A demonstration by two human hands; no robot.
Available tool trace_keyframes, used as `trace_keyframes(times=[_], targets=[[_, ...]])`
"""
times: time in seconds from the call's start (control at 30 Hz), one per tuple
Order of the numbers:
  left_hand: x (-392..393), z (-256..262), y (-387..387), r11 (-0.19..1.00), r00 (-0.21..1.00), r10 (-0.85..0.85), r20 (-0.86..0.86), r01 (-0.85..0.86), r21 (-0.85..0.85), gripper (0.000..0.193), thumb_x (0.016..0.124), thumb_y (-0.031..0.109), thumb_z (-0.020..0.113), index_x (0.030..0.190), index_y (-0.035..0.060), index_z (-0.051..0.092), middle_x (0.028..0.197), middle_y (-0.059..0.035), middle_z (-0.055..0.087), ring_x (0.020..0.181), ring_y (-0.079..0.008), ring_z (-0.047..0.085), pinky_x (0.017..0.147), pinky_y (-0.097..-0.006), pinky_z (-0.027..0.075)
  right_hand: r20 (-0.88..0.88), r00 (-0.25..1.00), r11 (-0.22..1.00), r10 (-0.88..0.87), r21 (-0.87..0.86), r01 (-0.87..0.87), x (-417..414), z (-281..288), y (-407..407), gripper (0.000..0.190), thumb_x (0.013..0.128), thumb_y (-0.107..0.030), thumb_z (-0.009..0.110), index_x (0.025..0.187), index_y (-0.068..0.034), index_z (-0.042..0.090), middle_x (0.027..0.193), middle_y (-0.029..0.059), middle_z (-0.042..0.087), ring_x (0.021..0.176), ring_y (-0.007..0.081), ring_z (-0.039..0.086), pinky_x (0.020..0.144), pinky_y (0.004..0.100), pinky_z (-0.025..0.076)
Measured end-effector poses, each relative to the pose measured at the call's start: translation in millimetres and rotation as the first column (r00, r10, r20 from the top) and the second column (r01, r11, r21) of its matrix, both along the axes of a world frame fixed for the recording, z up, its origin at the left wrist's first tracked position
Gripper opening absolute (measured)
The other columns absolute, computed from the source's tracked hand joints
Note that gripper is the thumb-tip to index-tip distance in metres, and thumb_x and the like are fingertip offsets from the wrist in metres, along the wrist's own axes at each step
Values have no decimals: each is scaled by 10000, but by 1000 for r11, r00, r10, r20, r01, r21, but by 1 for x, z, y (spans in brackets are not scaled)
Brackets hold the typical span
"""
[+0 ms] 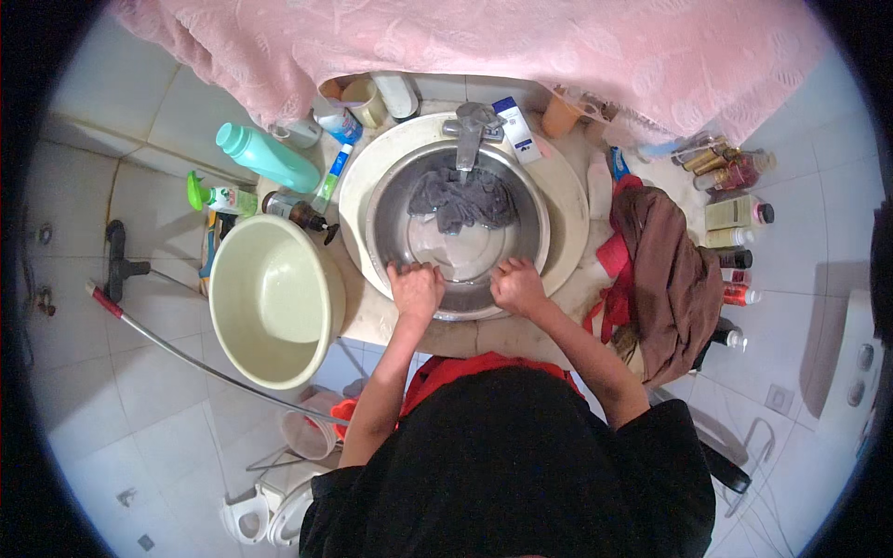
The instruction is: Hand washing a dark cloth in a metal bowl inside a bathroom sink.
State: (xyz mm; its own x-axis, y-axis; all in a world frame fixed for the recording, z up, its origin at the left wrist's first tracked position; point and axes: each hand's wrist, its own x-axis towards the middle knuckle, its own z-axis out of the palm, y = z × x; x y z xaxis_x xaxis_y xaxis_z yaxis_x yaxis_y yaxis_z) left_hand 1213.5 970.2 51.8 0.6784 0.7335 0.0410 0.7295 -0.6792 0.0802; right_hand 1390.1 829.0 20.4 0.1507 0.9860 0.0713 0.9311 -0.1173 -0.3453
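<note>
A round stainless steel basin point(382, 230) sits in the white washbasin point(568, 230), holding water. Dark grey wet cloth point(460, 199) lies bunched in its far half, below the faucet point(471, 136). Over the near left part of the steel basin is my left hand point(417, 287), its fingers curled. My right hand point(518, 287) is curled like a fist over the near right part, apart from the cloth. Nothing shows in either hand, but the palms and undersides are hidden, so a hold on the rim cannot be made out.
A cream plastic tub point(272, 300) stands left of the washbasin, near a turquoise bottle point(268, 159) and a brown pump bottle point(296, 210). Brown cloth point(666, 279) and red cloth point(614, 258) lie at the right. A pink towel point(488, 38) hangs across the back.
</note>
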Motion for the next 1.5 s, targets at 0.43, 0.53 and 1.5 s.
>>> trace_keyframes(times=[0.43, 0.53, 1.5], targets=[[-1, 3, -1, 997, 997, 25, -66, -30, -78, 266, 861, 297, 609, 770, 76, 726, 777, -141, 699, 799, -271, 675, 1010, -487, 334, 19, 1000, 1000, 2, 29, -3, -2, -3, 0, 216, 792, -227, 541, 776, -48, 660, 883, 137, 676, 893, 301, 640, 861, 465, 466], [-1, 5, -2, 997, 997, 13, -78, -19, -78, 261, 858, 293, 612, 769, 74, 724, 781, -137, 698, 801, -271, 673, 1004, -490, 340, 33, 999, 999, 8, 37, -9, -3, -6, -2, 222, 794, -230, 541, 795, -47, 666, 903, 138, 674, 896, 299, 638, 861, 458, 464], [-7, -12, 10, 989, 1000, 3, -8, -4, -150, 240, 795, 290, 650, 756, 65, 723, 811, -139, 702, 816, -290, 665, 911, -444, 363, 32, 999, 987, 0, -161, 5, -7, 14, 5, 256, 813, -252, 528, 851, -45, 672, 939, 132, 665, 971, 283, 629, 876, 452, 447]])
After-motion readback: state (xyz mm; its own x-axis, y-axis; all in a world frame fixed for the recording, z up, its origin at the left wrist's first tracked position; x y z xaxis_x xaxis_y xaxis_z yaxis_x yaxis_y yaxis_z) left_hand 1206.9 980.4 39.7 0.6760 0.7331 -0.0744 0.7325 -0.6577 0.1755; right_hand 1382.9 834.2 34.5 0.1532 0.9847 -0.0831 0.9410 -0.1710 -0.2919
